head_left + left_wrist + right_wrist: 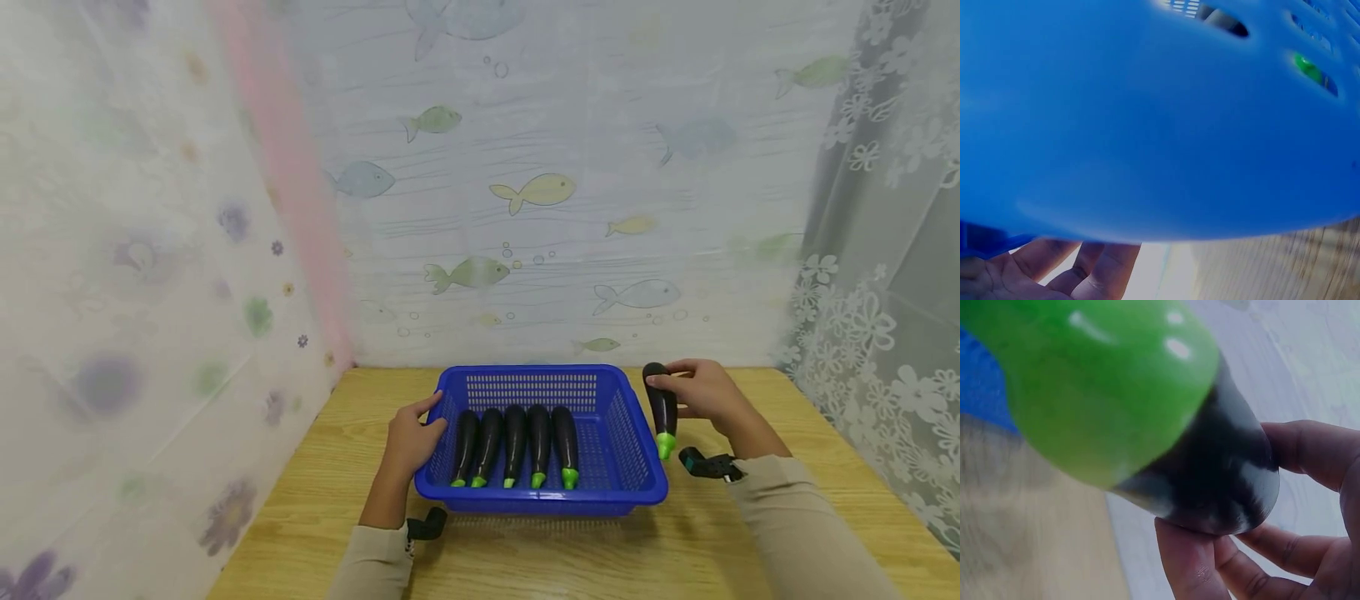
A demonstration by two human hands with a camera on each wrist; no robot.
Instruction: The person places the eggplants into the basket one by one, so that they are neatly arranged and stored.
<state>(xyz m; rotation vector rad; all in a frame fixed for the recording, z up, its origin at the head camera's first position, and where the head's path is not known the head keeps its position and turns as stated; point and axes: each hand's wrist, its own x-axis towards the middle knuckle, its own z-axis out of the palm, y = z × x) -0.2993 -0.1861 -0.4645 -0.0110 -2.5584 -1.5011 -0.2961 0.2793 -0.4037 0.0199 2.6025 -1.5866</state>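
A blue plastic basket [540,497] stands on the table with several dark eggplants [515,442] lying side by side in it, their green stem ends toward me. My left hand [411,437] grips the basket's left rim; in the left wrist view its fingers [1107,272] show below the blue wall [1147,137]. Just beyond the basket's right side, my right hand [701,392] holds another eggplant [662,404] by its upper part, green end down. The right wrist view shows that eggplant's green cap [1116,387] up close, with thumb and fingers pinching the dark body.
The wooden table [585,558] reaches back to a fish-print curtain [555,250]. A flowered sheet [150,292] hangs at the left and a white lace curtain [877,317] at the right. The right part of the basket's floor is bare.
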